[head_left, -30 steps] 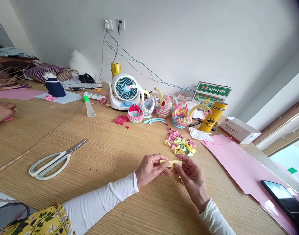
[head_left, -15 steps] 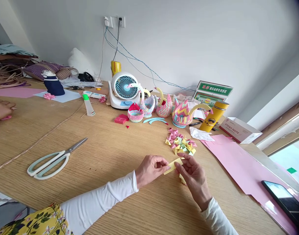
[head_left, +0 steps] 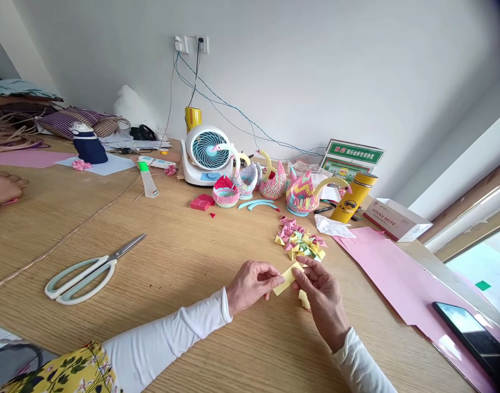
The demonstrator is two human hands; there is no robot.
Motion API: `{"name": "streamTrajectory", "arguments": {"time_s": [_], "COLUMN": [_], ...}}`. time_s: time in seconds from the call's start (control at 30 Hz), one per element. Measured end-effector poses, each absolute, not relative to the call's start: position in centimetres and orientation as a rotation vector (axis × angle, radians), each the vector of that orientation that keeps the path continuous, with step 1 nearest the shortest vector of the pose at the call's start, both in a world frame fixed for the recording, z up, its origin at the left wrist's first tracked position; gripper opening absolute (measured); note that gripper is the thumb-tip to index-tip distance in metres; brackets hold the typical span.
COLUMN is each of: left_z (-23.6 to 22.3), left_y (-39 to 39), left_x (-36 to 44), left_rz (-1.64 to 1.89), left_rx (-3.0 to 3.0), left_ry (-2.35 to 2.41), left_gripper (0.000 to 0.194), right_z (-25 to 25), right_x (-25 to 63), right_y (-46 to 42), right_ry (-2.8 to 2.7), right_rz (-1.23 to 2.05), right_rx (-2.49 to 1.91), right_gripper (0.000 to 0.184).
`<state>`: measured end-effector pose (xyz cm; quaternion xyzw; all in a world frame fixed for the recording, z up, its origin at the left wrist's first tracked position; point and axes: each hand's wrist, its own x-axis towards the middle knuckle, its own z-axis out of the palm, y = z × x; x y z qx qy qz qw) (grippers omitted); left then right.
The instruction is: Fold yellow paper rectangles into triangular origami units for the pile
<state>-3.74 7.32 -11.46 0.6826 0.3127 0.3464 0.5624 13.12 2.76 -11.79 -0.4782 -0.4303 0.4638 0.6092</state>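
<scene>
A small yellow paper strip (head_left: 286, 279) is stretched between my two hands above the wooden table. My left hand (head_left: 252, 286) pinches its left end between thumb and fingers. My right hand (head_left: 321, 295) grips the other end, thumb in front and fingers behind. Beneath my right hand lies a yellow stack of paper (head_left: 304, 300), partly hidden by that hand. Just beyond my hands sits a loose pile of folded paper pieces (head_left: 301, 238) in pink, yellow and pale green.
White-handled scissors (head_left: 92, 270) lie at left, near a glue bottle (head_left: 148, 180). Behind stand a fan (head_left: 208, 153), paper swans (head_left: 303, 194) and a yellow tumbler (head_left: 353, 197). Pink sheets (head_left: 381, 262) and a phone (head_left: 473, 338) lie right. Another person's hand (head_left: 4, 188) rests far left.
The yellow paper strip is turned a little between my fingers and shows more of its face. Both hands keep hold of it. The whole view has shifted slightly.
</scene>
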Motion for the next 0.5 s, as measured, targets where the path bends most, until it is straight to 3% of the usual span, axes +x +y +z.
{"name": "streamTrajectory", "arguments": {"time_s": [0.13, 0.5], "left_z": [-11.7, -11.2], "left_y": [7.3, 7.0], "left_x": [-3.6, -3.5], "left_rz": [0.838, 0.92], "left_rx": [1.573, 1.546], "left_ry": [0.715, 0.724], "left_gripper": [0.029, 0.031], "right_z": [-12.0, -11.3], "right_x": [13.1, 11.9], "right_y": [2.9, 2.4], "right_ry": [-1.041, -1.048], "right_rz": [1.11, 1.176], "right_rx": [-1.109, -1.176], "right_gripper": [0.024, 0.033]}}
